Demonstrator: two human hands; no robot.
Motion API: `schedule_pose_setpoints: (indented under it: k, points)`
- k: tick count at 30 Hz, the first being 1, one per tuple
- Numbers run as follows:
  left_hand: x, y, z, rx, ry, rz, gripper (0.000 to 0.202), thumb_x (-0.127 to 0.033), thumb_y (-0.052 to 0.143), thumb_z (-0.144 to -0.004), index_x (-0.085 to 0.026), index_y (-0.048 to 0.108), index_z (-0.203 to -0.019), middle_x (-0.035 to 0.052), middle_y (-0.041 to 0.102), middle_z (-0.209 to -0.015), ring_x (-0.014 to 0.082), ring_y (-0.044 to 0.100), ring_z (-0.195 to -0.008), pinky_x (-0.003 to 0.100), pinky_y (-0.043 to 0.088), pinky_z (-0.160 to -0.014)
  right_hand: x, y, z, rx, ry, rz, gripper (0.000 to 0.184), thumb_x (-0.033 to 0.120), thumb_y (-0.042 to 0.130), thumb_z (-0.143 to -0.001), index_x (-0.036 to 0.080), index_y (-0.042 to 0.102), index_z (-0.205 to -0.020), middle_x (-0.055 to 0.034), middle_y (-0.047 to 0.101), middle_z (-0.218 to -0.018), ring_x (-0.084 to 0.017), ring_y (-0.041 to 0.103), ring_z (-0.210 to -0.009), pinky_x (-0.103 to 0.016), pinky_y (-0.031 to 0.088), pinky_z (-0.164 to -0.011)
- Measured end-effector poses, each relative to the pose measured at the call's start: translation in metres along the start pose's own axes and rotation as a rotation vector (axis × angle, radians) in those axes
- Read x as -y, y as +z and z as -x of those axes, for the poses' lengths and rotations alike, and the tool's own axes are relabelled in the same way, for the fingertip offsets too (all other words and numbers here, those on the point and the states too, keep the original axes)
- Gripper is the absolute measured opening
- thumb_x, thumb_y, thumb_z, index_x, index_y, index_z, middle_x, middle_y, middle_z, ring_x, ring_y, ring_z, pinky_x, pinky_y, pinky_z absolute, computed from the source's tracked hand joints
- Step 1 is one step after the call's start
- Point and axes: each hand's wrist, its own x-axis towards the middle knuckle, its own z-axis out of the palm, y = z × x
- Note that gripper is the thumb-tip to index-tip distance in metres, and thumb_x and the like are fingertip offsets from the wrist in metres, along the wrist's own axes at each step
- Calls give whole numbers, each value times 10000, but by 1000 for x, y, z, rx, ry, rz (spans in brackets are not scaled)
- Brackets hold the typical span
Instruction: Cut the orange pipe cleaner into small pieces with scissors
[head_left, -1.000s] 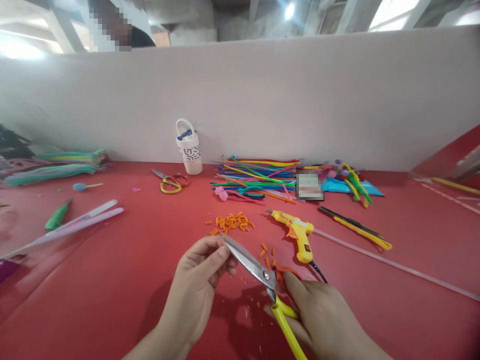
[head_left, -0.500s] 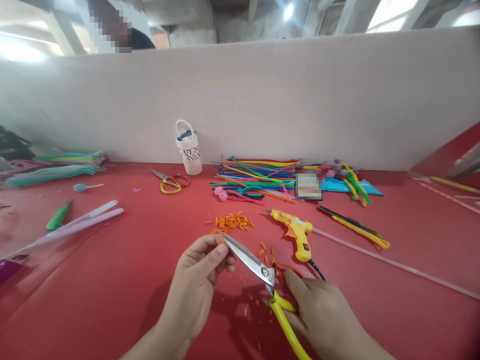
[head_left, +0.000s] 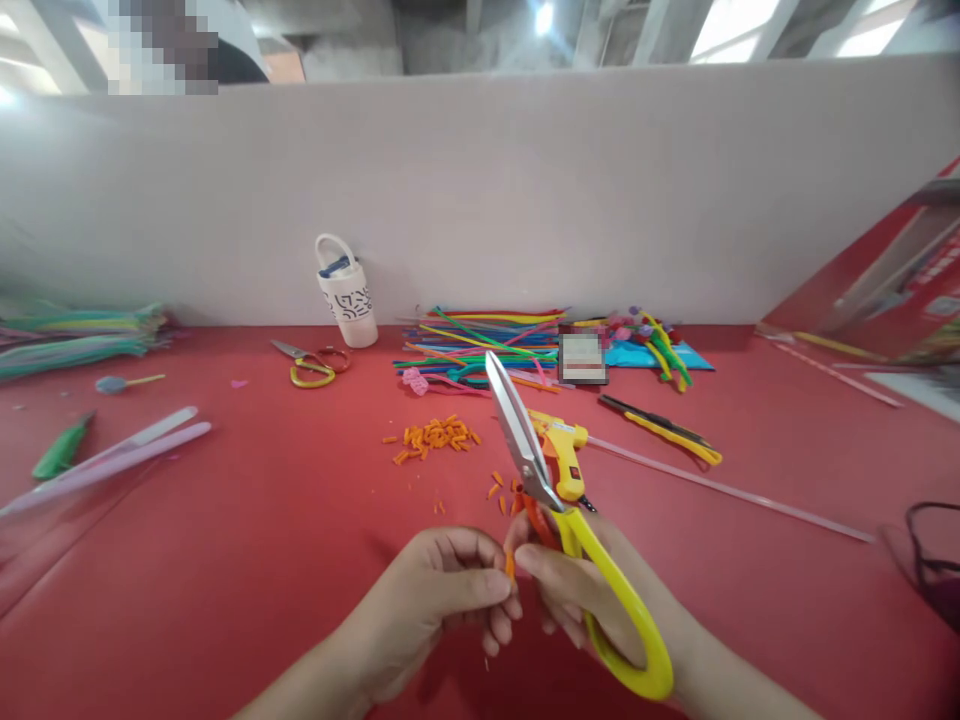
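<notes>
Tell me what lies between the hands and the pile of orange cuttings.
Nothing blocks it. Only bare red table and a few stray orange bits lie between the left hand, pinching an orange piece, and the orange pile. The scissors in the right hand point up, right of that path.

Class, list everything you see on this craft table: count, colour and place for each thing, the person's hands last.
table: one, red, under everything
partition: one, white, behind the table
cup: one, white with dark pattern, against the partition
pipe cleaner pile: one, many colours, right of the cup
pipe cleaner stack: one, green and yellow, far left
small scissors: one, yellow and red handles, before the cup
orange bits: one heap, orange, table middle
glue gun: one, yellow, right of the orange bits
large scissors: one, yellow handles, silver blades shut, held centre
orange piece: one, orange, pinched between fingertips
left hand: one, pinching the orange piece
right hand: one, holding the large scissors
</notes>
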Motion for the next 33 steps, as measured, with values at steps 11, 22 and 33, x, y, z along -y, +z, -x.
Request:
schedule_pose_setpoints:
  k: [11, 22, 33]
  points:
    - [5, -3, -9, -119, 134, -290, 48, -162, 640, -619, -126, 612, -632, -18, 553, -498, 79, 505, -443, 193, 403, -472, 3, 6, 1, -66, 40, 102, 176, 313, 499, -687, 201, 392, -605, 109, 347, -389, -45, 325, -319, -170, 235, -337]
    - [-15, -11, -3, -290, 336, -37, 88, -150, 662, -613, -143, 575, -618, -27, 564, -521, 64, 490, -452, 170, 391, -465, 5, -5, 3, -175, -137, 671, 270, 411, 513, -695, 218, 341, -616, 73, 346, -532, -84, 326, -472, -195, 278, -430]
    - [-29, -18, 4, -384, 530, 109, 70, -131, 626, -660, -143, 580, -610, -20, 571, -553, 67, 512, -507, 160, 398, -493, -23, -5, -2, -223, -398, 1297, 360, 564, 357, -786, 217, 382, -692, 10, 533, -477, -164, 515, -400, -242, 224, -392]
